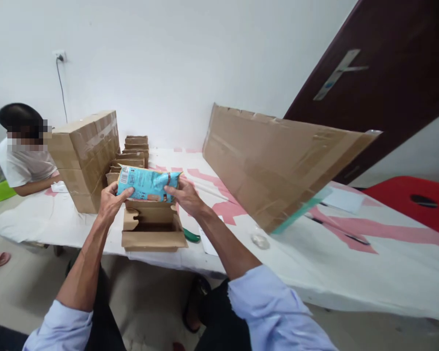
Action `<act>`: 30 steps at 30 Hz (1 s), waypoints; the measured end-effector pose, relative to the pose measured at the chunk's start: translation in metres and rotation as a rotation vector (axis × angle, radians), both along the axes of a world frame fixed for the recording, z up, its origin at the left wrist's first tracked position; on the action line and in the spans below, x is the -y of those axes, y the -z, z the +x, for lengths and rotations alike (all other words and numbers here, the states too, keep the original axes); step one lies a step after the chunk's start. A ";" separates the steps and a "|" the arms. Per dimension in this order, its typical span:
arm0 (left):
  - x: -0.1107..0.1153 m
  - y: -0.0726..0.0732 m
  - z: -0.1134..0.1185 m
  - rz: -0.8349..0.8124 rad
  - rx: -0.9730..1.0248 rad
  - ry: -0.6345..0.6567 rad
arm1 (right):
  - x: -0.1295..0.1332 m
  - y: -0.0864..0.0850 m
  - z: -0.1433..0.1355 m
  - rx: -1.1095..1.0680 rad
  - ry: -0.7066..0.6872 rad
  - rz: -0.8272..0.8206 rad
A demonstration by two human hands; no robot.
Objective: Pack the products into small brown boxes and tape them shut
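Stretched between my two hands is a blue printed snack packet (pixel 148 184) with a barcode at its upper left corner. My left hand (pixel 114 199) grips its left end, thumb on the front. At the right end, my right hand (pixel 186 194) pinches it the same way. Just below and behind the packet stands a small brown cardboard box (pixel 154 240), its top flaps spread and the dark inside partly showing. The packet hides the box's far side. Close to the box's right lies a green curved object (pixel 191 235), partly hidden.
Stacked taped cartons (pixel 93 161) stand left, beside several upright open boxes (pixel 136 144). A large cardboard sheet (pixel 274 156) leans on the right. A tape roll (pixel 259 240) lies on the white-covered table (pixel 314 268). A person in white (pixel 29 165) sits far left; a red stool (pixel 406 202) stands right.
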State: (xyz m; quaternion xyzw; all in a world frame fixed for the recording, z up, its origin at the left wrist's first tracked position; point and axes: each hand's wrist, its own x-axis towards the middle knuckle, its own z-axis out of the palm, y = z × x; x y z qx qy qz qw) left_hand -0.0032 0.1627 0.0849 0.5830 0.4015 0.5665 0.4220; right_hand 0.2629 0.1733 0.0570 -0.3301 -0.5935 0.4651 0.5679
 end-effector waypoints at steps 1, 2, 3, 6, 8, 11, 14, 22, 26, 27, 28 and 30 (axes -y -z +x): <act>-0.007 0.001 -0.001 -0.035 -0.018 0.035 | -0.010 0.003 -0.003 -0.033 0.048 -0.025; -0.014 0.003 -0.002 -0.068 -0.040 0.064 | -0.020 0.006 -0.006 -0.058 0.069 -0.059; -0.022 0.006 -0.003 -0.099 -0.061 0.081 | -0.029 0.008 -0.008 -0.072 0.068 -0.098; -0.046 0.018 -0.006 -0.159 -0.098 0.058 | -0.053 0.013 -0.009 -0.076 0.015 -0.202; -0.059 0.027 -0.006 -0.189 -0.111 0.029 | -0.064 0.017 -0.009 -0.068 -0.004 -0.231; -0.070 0.040 -0.007 -0.220 -0.114 0.004 | -0.072 0.026 -0.009 -0.063 -0.006 -0.238; -0.073 0.049 -0.007 -0.250 -0.108 0.002 | -0.074 0.039 -0.010 -0.058 -0.003 -0.244; -0.070 0.067 -0.005 -0.296 -0.096 -0.005 | -0.071 0.067 -0.015 -0.038 0.035 -0.263; -0.073 0.063 -0.004 -0.273 -0.077 -0.008 | -0.071 0.060 -0.014 -0.025 0.076 -0.235; -0.075 0.060 -0.004 -0.264 -0.072 -0.010 | -0.072 0.056 -0.014 -0.021 0.089 -0.225; -0.076 0.057 -0.004 -0.252 -0.067 -0.011 | -0.073 0.051 -0.015 -0.017 0.101 -0.215; -0.078 0.048 -0.004 -0.222 -0.054 -0.010 | -0.074 0.039 -0.016 -0.013 0.120 -0.195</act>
